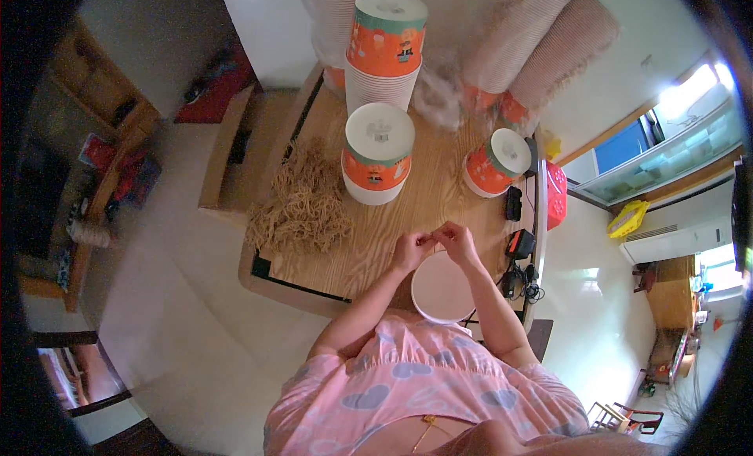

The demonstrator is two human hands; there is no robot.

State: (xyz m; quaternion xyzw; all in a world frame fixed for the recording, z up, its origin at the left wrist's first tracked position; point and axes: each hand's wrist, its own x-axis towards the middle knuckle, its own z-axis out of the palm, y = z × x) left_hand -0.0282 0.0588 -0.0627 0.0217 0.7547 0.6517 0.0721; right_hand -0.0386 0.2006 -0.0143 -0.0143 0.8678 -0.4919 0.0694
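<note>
Wooden table (376, 244) on pale floor; cup stacks (378, 154); both hands' fingers (436, 237) pinching something unclear above white lid (441, 290)

Wood-grain matt table (376, 244); glossy paper cups (378, 154); fibrous straw-like strands (302, 201).

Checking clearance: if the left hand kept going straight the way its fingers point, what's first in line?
Probably the right hand: the left hand points across at it, fingertips nearly meeting above the white bowl. Whether they touch already is unclear.

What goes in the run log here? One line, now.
left hand: pinching small item, fingers meeting right hand | below: white bowl | table: band pile, cup stacks
</note>
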